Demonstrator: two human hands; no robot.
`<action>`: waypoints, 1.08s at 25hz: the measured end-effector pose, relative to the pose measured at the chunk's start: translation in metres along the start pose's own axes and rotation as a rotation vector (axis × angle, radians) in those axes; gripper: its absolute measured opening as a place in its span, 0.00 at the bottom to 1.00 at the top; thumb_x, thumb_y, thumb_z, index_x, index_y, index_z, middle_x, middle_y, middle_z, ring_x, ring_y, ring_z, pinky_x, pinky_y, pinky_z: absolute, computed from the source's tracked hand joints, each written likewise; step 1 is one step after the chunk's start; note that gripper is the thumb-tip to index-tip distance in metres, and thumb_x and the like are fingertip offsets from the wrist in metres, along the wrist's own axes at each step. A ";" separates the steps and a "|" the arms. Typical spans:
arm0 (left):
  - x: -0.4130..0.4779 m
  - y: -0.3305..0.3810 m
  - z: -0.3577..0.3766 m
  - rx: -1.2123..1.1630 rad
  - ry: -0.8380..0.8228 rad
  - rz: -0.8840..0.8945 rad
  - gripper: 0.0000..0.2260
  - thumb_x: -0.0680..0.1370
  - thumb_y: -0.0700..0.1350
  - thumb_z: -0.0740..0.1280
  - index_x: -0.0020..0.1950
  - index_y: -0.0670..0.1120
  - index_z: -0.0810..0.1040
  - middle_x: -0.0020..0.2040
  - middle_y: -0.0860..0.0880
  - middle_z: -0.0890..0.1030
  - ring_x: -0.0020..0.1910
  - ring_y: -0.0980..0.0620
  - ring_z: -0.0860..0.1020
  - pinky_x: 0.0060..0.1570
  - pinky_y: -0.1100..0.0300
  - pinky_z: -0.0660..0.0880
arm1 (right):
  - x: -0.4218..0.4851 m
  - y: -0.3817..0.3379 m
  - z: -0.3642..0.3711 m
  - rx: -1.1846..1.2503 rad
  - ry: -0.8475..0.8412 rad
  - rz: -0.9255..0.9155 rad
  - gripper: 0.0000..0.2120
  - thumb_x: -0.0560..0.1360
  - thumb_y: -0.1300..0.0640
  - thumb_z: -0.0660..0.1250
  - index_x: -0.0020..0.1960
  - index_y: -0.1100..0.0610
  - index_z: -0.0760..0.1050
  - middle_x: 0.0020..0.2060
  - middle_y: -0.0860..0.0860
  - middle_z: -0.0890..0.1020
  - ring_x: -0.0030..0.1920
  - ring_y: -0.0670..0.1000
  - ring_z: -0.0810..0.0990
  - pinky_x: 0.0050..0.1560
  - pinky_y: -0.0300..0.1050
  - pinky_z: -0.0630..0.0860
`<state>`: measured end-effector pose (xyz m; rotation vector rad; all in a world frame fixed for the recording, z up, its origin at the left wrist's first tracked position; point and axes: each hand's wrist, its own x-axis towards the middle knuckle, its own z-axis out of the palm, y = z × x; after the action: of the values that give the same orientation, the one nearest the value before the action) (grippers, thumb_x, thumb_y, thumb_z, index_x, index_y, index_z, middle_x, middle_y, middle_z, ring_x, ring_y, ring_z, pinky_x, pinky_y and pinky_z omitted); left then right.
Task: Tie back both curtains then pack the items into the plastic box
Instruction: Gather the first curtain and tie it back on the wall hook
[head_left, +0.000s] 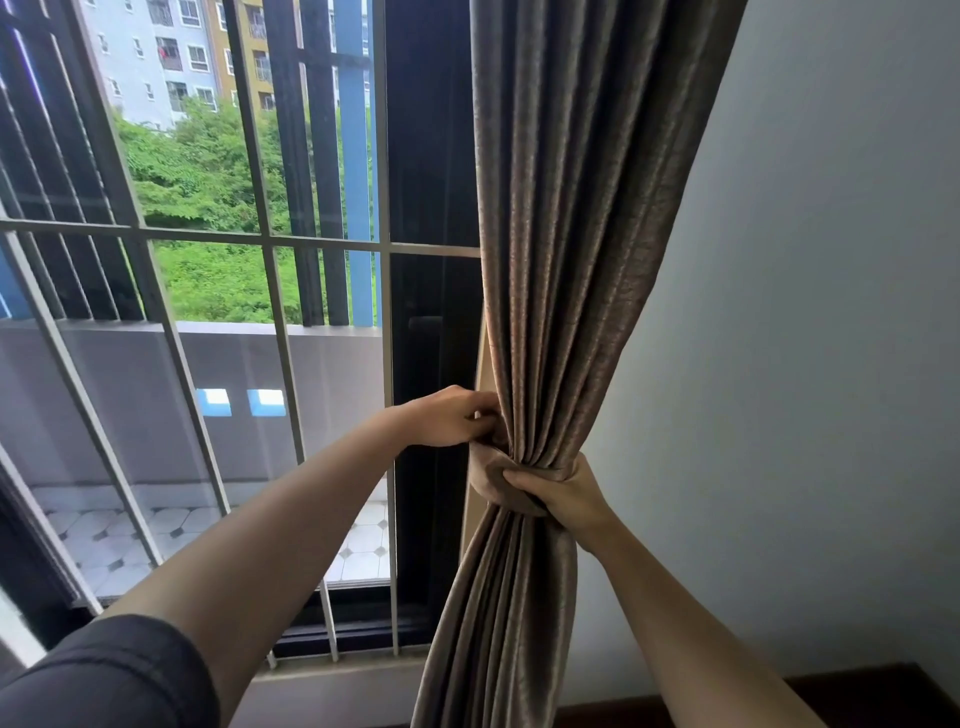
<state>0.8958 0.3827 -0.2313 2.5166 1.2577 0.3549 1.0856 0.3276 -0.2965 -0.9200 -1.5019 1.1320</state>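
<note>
Centre frame, I see right hand (563, 493) clenching tieback (488, 475) around gathered curtain (566, 260); left hand (452, 418) pinches its edge, fingertips hidden.

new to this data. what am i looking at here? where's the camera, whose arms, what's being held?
There is no robot here. A person works with two bare hands, and the single picture comes from a wide-angle camera worn on the head, looking forward at the hands. That is why both forearms reach in from the bottom edge.

The brown curtain hangs beside a barred window, next to a pale wall. It is bunched into a narrow waist. The right hand has its grip closed around that waist, over a band of matching fabric wrapped round it. The left hand pinches fabric just above, at the curtain's window-side edge; exactly what its fingertips hold is hidden in the folds.

No table or plastic box is in view.
</note>
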 end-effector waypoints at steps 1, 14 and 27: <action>0.002 0.002 -0.001 0.009 0.012 0.017 0.11 0.81 0.43 0.59 0.59 0.42 0.76 0.42 0.54 0.75 0.40 0.54 0.74 0.40 0.70 0.67 | 0.000 0.000 -0.001 0.000 0.003 0.002 0.15 0.68 0.67 0.73 0.51 0.54 0.79 0.48 0.51 0.84 0.49 0.47 0.83 0.50 0.37 0.78; 0.009 -0.004 -0.029 0.114 -0.050 -0.091 0.16 0.78 0.51 0.63 0.63 0.47 0.73 0.59 0.43 0.76 0.57 0.44 0.73 0.61 0.49 0.70 | 0.001 0.002 0.002 0.014 -0.002 0.008 0.15 0.68 0.70 0.72 0.49 0.54 0.79 0.45 0.49 0.84 0.45 0.42 0.83 0.45 0.33 0.77; -0.054 -0.043 -0.013 0.193 0.262 0.001 0.13 0.77 0.56 0.63 0.43 0.47 0.75 0.37 0.52 0.77 0.33 0.54 0.75 0.35 0.66 0.69 | -0.002 0.007 0.011 0.001 -0.035 0.015 0.16 0.67 0.67 0.74 0.52 0.54 0.78 0.46 0.48 0.84 0.47 0.44 0.83 0.45 0.34 0.77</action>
<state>0.8283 0.3651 -0.2400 2.7001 1.4489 0.6070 1.0752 0.3253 -0.3042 -0.9167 -1.5242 1.1653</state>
